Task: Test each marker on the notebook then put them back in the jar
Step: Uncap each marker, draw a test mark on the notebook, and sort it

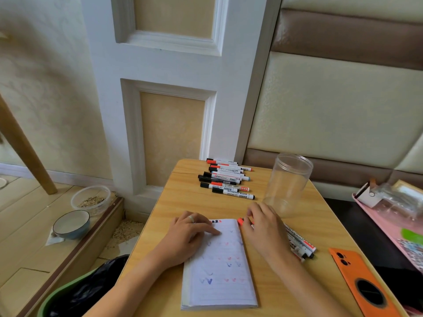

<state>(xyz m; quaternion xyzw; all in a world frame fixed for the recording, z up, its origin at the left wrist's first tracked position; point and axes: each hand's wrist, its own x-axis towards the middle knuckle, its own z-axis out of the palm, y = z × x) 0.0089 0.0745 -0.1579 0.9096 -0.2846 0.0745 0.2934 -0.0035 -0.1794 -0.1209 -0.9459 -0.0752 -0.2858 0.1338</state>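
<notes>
A: Left hand [191,232] flat on the notebook [219,268], fingers straight, pressing the lined page down near its top edge. Red and blue test ticks run down that page.

B: And the right hand [263,227] is just beside the notebook's right edge, fingers curled around a marker with an orange-red cap [240,221]. The cap end pokes out to the left, touching the surface.

A: Under that wrist, a small bunch of markers [299,244] lies on the wooden surface [183,202].

B: The far row of markers [226,178] sits at the back, side by side.

A: The clear plastic jar [289,179] stands upright to their right, lid off, nothing visible inside.

B: An orange phone [359,280] lies face down, near right.
</notes>
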